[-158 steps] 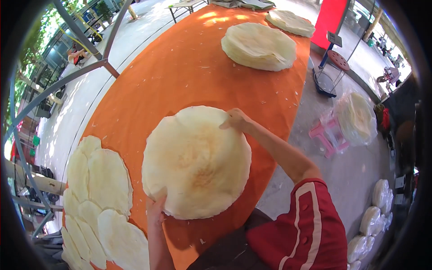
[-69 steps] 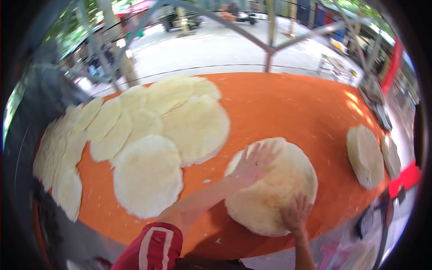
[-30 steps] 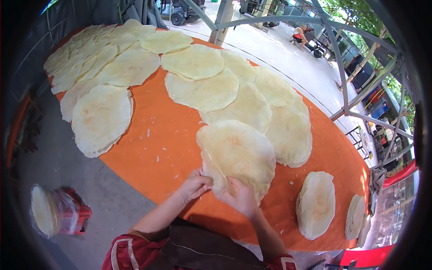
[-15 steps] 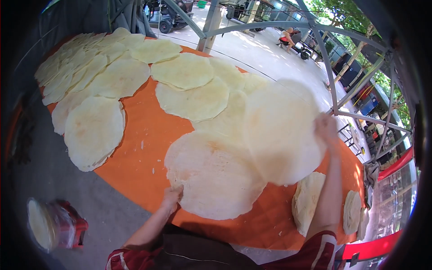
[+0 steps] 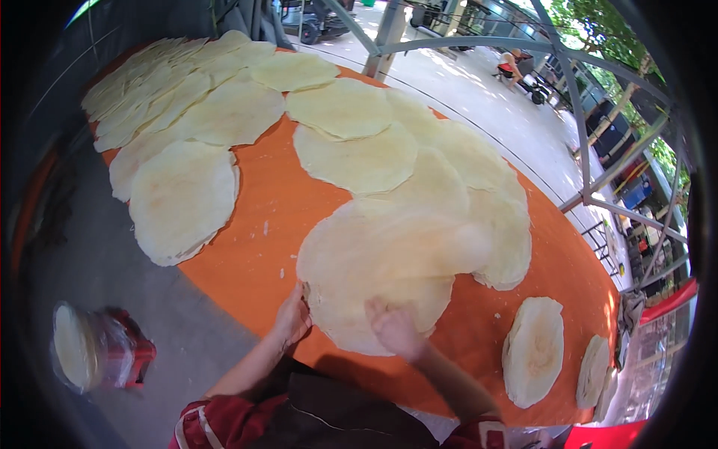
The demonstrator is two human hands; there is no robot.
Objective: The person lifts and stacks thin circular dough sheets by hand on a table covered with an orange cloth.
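Observation:
Round, thin, pale flatbreads lie spread on an orange cloth. At the near edge of the table, my left hand (image 5: pixel 294 314) is closed on the left rim of a flatbread pile (image 5: pixel 359 322). My right hand (image 5: pixel 395 327) is above the near part of this pile, fingers curled and somewhat blurred, seemingly pinching the top flatbread (image 5: pixel 389 239). That top flatbread is smeared by motion at its right side and lies over the pile and the neighbouring sheets. More overlapping flatbreads (image 5: pixel 501 232) sit just beyond, on the right.
A flatbread stack (image 5: pixel 183 198) lies at the left edge, with many overlapping sheets (image 5: pixel 157 90) behind. Smaller stacks (image 5: pixel 533 352) stand at the right. A plastic-wrapped stack (image 5: pixel 75 348) is low on the left. Metal frame bars (image 5: pixel 572 112) rise beyond the orange cloth (image 5: pixel 262 217); a person crouches far off.
My right hand has come left and toward me from the right side, bringing a flatbread over the pile. My left hand stays at the pile's rim. The view has shifted slightly.

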